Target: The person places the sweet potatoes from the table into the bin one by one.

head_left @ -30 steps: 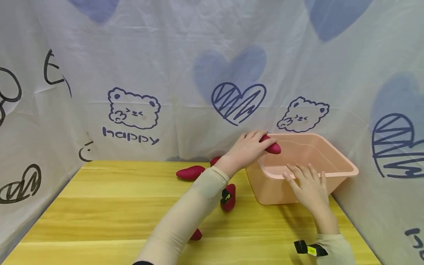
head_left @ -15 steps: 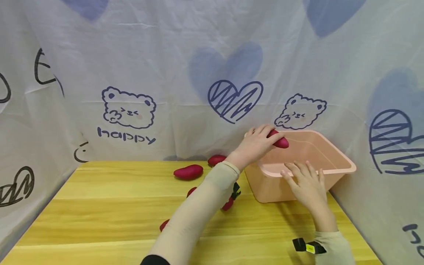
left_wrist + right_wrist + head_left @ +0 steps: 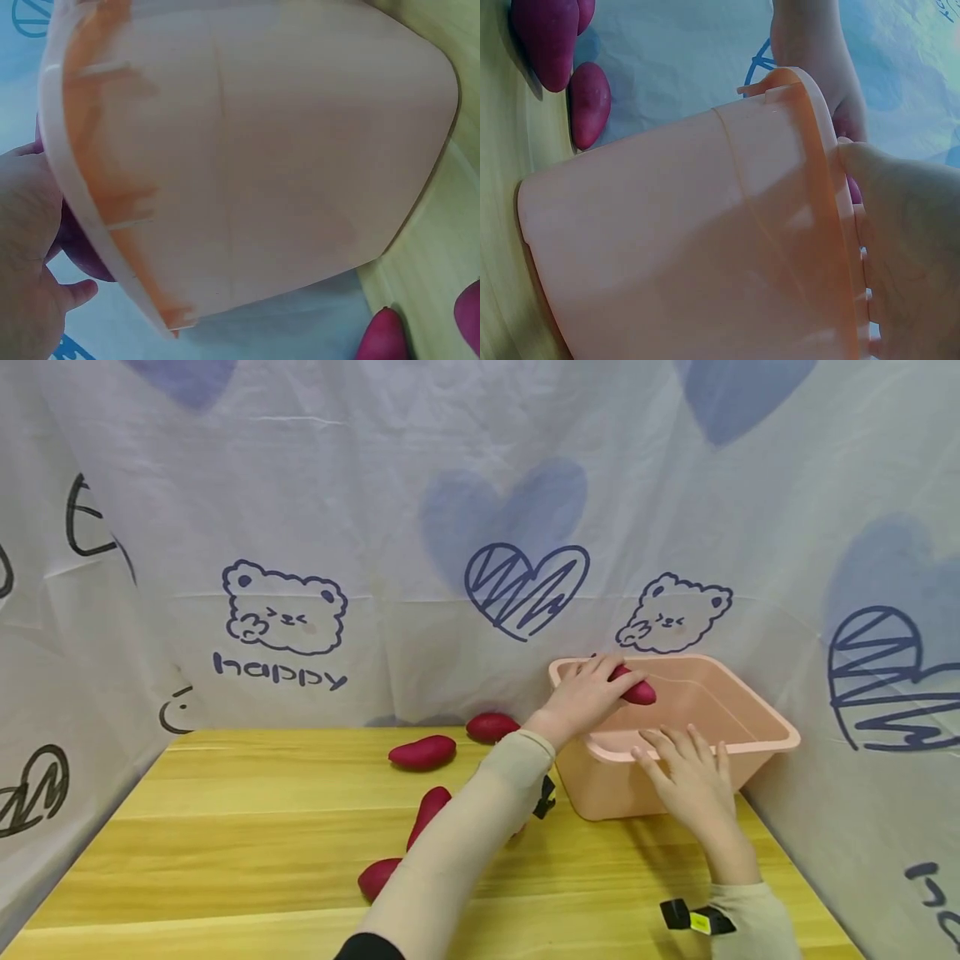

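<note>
In the head view, my left hand (image 3: 587,700) holds a purple-red sweet potato (image 3: 639,687) over the left side of a pink plastic tub (image 3: 618,789). Fingers and thumb curl round it. The left wrist view shows part of that sweet potato (image 3: 82,247) past the tub's rim, beside the hand (image 3: 30,225). My right hand (image 3: 693,789) lies at the tub's front rim with its fingers spread and fairly straight over the edge. From the right wrist, its thumb (image 3: 855,154) is seen by the rim. The tub's floor is mostly hidden.
Several sweet potatoes lie on the wooden table (image 3: 247,827) left of the tub: one (image 3: 422,752) and another (image 3: 492,727) at the back, others (image 3: 429,814) partly behind my left sleeve. A printed cloth (image 3: 390,527) hangs close behind the tub and along both sides.
My left hand has moved right with the sweet potato, further over the tub, dipping slightly at the end. More sweet potatoes show beside the left sleeve. The right hand stays at the rim.
</note>
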Demonstrator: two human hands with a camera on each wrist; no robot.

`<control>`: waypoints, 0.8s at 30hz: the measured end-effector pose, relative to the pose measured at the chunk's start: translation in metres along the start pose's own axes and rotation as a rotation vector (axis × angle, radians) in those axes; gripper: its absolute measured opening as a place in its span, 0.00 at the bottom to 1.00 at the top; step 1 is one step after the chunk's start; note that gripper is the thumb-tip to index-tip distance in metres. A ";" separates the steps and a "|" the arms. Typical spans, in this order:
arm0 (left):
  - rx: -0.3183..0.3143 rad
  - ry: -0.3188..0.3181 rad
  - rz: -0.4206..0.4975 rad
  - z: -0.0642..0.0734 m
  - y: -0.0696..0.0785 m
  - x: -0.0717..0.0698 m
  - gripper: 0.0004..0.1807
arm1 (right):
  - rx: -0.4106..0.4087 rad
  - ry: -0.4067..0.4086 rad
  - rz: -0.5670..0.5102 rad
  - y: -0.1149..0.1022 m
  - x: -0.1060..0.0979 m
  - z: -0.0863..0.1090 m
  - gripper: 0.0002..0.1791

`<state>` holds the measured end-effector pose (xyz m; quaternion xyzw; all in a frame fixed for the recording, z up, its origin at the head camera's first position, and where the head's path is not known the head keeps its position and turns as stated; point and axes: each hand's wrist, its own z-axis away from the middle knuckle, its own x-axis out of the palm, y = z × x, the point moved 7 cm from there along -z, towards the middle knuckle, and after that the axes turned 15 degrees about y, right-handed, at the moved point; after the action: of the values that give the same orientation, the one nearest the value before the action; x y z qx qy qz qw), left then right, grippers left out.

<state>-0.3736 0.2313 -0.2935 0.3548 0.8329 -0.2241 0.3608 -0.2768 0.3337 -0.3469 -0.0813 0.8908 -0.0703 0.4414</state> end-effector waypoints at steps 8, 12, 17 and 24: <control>-0.016 -0.014 0.018 0.004 -0.002 0.010 0.20 | 0.010 -0.009 -0.004 0.002 0.001 0.000 0.31; -0.033 -0.035 0.021 0.005 -0.002 0.013 0.19 | 0.011 -0.006 0.000 0.002 0.001 0.000 0.31; -0.044 -0.053 0.014 0.004 -0.002 0.013 0.18 | 0.016 -0.005 0.003 0.002 -0.001 0.000 0.31; -0.067 -0.083 0.009 0.006 -0.003 0.015 0.21 | 0.011 -0.009 0.001 0.001 0.000 0.000 0.31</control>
<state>-0.3809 0.2319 -0.3082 0.3365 0.8228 -0.2090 0.4075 -0.2772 0.3342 -0.3470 -0.0787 0.8885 -0.0747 0.4459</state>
